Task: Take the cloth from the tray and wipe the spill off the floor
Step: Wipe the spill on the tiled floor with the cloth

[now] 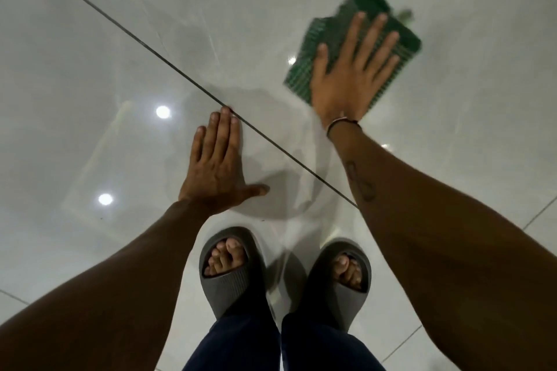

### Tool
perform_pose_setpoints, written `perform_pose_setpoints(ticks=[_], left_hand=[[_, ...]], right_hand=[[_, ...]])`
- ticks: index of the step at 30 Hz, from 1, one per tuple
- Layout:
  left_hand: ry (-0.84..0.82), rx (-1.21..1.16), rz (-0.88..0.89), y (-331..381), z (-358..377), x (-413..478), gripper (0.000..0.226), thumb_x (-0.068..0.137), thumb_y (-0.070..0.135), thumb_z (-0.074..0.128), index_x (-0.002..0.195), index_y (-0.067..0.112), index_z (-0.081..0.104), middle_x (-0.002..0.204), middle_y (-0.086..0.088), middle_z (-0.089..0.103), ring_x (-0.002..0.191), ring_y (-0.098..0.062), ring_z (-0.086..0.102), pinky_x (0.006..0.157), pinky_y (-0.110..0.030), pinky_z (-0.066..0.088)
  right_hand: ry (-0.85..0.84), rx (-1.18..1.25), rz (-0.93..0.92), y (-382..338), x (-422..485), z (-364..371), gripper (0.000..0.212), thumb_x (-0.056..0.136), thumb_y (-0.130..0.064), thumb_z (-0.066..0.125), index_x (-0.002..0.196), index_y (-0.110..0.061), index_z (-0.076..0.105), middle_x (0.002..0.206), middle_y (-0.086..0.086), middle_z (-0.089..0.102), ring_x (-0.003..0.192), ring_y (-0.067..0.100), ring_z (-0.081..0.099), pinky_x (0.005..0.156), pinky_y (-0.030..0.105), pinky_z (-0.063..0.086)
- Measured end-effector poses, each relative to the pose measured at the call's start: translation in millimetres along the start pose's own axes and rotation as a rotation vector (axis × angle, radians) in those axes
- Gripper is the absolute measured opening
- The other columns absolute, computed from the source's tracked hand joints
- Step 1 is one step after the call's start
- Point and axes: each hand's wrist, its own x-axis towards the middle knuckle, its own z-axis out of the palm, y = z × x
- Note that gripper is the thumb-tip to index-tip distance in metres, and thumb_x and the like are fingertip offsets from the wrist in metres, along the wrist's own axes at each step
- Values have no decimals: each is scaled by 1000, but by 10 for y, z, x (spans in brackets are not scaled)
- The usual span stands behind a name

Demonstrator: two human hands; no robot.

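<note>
A green checked cloth (328, 39) lies flat on the glossy pale tiled floor (90, 39) at the upper right, blurred at its edges. My right hand (352, 75) presses down on it, palm flat and fingers spread over the fabric. My left hand (217, 166) rests flat on the bare tile at the centre, fingers together beside a dark grout line (168, 60), holding nothing. A faint wet sheen (271, 117) shows on the tile between my two hands. No tray is in view.
My two feet in grey slide sandals (232, 274) stand close together at the bottom centre, below my hands, with dark blue trouser legs (241, 346) above them. Ceiling lights (162, 111) reflect in the tiles at the left.
</note>
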Motion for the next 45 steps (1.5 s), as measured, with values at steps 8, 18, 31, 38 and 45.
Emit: perform_pose_setpoints(ticks=[8,18,31,38,45], left_hand=[[37,-8,24,-31,37,-15,153,73,107,43,174,6,-11,184,-17,-18,172,-34,-15,138,-43,-13],[74,32,-23,-145,72,-96,158,67,107,50,173,9,-17,184,-15,-19,172,-34,-14,138,-44,-8],[353,-148,-229,-553,149,-348,160,68,105,59,175,2,1,185,-18,-5,173,-34,-8,141,-54,0],[339,-158,-309,-808,263,-604,163,66,105,62,174,-1,1,185,-21,-5,173,-38,-7,140,-59,10],[372,-156,-212,-857,265,-605,160,69,105,55,172,-8,6,182,-30,-2,171,-45,-3,138,-63,11]], right_hand=[[-358,27,-730,972,-1495,-147,84,107,-72,36,175,-28,13,184,10,3,171,38,3,139,55,-9],[-64,32,27,38,-44,40,80,110,-67,22,173,-19,22,181,18,21,167,49,19,135,67,17],[-229,-30,-650,745,-817,-78,82,108,-71,28,175,-28,5,185,10,5,171,41,7,138,63,10],[-140,75,-280,-1028,-491,-47,81,111,-68,18,174,-17,20,181,20,18,167,50,16,135,71,13],[-321,70,-1168,-285,-1559,-3,82,111,-67,29,175,-21,8,184,15,7,170,43,8,138,64,9]])
